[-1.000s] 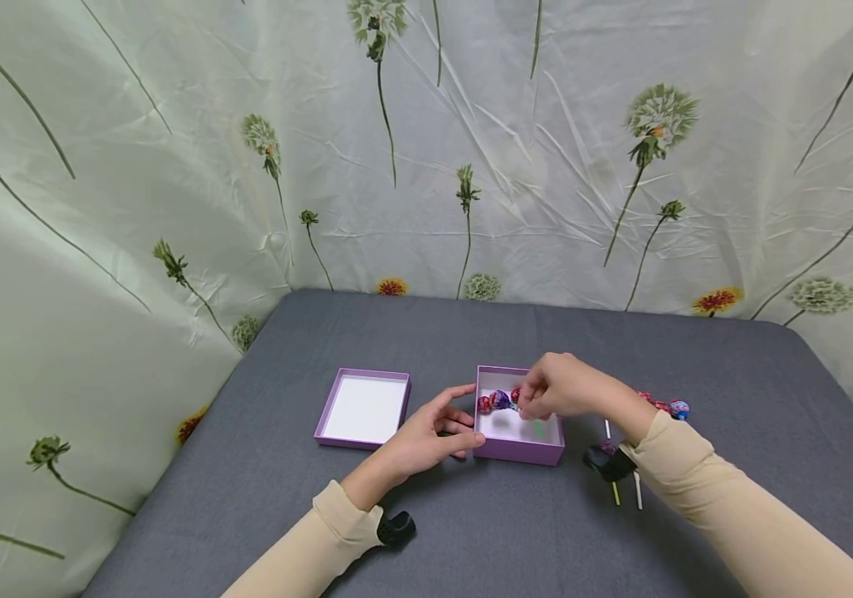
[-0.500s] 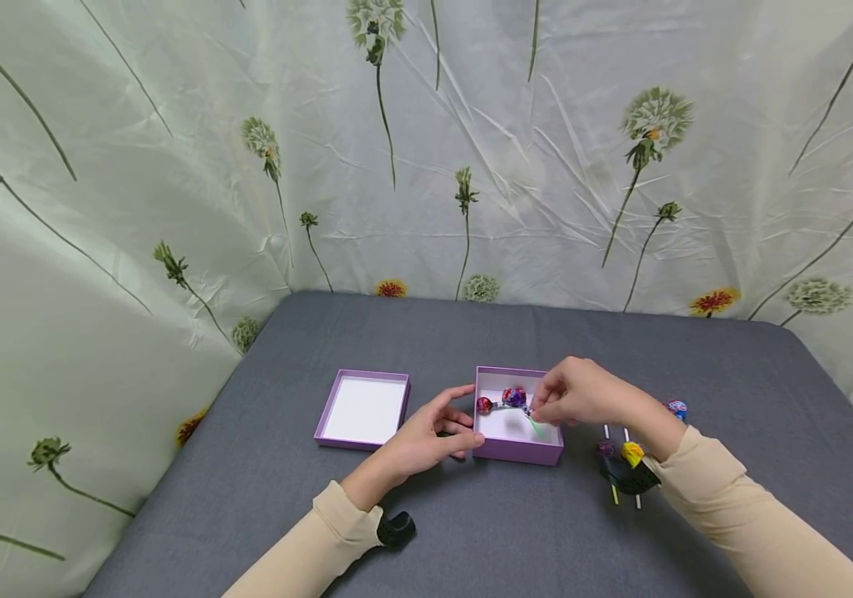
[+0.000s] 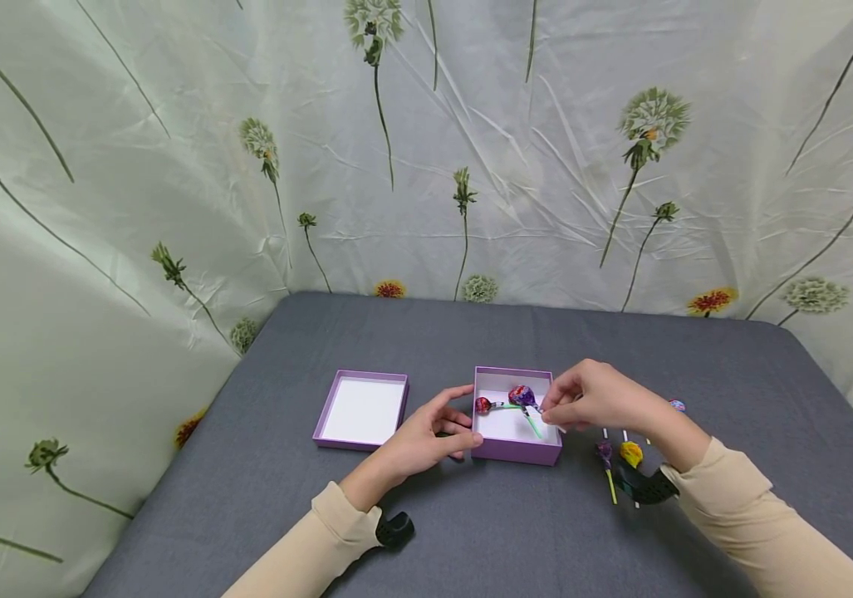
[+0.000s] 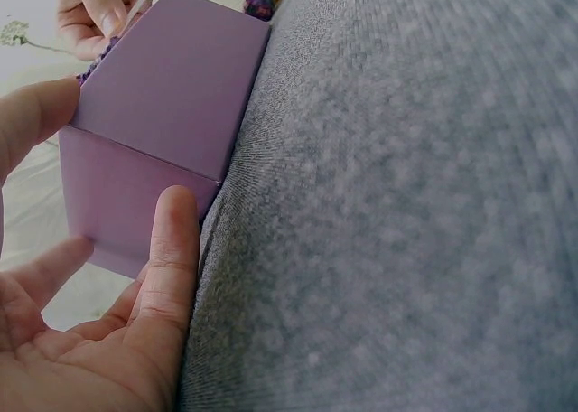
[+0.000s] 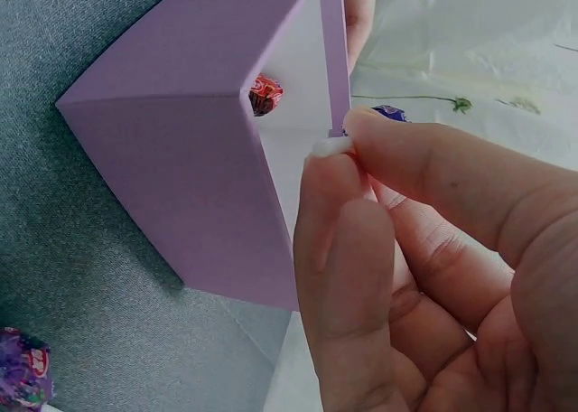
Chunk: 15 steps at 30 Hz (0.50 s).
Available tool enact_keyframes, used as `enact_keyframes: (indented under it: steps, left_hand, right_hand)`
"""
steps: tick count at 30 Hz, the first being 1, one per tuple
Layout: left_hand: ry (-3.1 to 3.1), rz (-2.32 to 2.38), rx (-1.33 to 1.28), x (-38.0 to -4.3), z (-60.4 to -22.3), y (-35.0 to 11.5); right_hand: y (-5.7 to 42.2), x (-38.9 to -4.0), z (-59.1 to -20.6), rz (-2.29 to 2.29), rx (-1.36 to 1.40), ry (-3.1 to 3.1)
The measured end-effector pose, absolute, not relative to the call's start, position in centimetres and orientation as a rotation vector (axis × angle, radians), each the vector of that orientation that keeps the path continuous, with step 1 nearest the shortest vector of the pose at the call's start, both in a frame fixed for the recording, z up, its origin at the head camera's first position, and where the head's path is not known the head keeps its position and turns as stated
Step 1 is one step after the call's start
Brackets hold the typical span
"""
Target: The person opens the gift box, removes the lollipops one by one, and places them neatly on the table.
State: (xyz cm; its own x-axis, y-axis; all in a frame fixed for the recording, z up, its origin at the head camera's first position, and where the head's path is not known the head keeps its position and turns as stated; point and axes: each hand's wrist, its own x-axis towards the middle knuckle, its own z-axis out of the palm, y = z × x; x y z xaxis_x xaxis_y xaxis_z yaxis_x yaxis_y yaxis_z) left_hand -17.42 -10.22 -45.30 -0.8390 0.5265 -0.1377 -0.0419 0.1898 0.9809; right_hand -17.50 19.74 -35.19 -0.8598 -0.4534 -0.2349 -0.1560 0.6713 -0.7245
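Note:
My right hand (image 3: 596,400) pinches the white stick (image 5: 331,146) of a purple-wrapped lollipop (image 3: 529,399) between thumb and fingertips, over the right side of a purple box (image 3: 517,451). The box has a white inside and no lid on. In it lie a red lollipop (image 3: 482,405) at the left and another red-wrapped head beside the purple one, with green sticks showing. My left hand (image 3: 426,433) touches the box's left side with its fingers extended; its thumb (image 4: 41,114) lies at the near corner.
A shallow purple lid (image 3: 360,409), white inside, lies left of the box on the grey cloth. Right of the box, several lollipops lie about, among them a purple one (image 3: 604,451), a yellow one (image 3: 631,453) and a blue one (image 3: 677,405) partly behind my right arm.
My right hand has shifted rightward from over the middle of the box to its right edge, the purple lollipop's head moving right too. My left hand stays at the box's side.

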Motion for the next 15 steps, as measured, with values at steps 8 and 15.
enact_keyframes:
  steps: [8,15]
  left_hand:
    - [2.018,1.693,0.462,-17.4,-45.4,-10.3]
    - [2.025,1.686,0.464,-17.4,-45.4,-10.3]
  right_hand:
    - [20.6,-16.8,-35.0,-1.024,-0.437,2.485]
    - [21.6,-16.2,-34.9,-1.048,-0.375,2.483]
